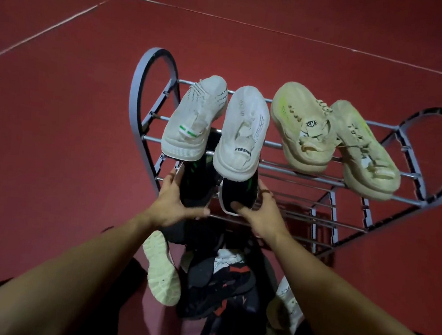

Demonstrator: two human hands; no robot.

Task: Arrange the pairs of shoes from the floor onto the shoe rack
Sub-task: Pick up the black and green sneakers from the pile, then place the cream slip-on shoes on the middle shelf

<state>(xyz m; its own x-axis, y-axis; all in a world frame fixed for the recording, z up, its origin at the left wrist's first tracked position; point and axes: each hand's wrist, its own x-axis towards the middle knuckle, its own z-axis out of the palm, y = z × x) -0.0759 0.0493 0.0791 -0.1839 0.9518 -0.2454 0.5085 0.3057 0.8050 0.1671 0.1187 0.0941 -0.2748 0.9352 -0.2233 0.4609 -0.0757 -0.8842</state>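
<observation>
Lying heel-toward the person, long axes running into the shoe rack [290, 175], each black shoe [195, 189] is clasped: left hand [174, 203], right hand [261, 213] pinching one apiece.

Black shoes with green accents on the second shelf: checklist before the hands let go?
1. Left hand on left black shoe with green accents: ok.
2. Right hand on right black shoe with white sole: ok.
3. Both black shoes fully seated on the bars: cannot tell, white knit sneakers cover their fronts.
4. Top tier of the grey metal rack full, with beige chunky sneakers at right: ok.
5. Floor pile cleared: not ok.
</observation>
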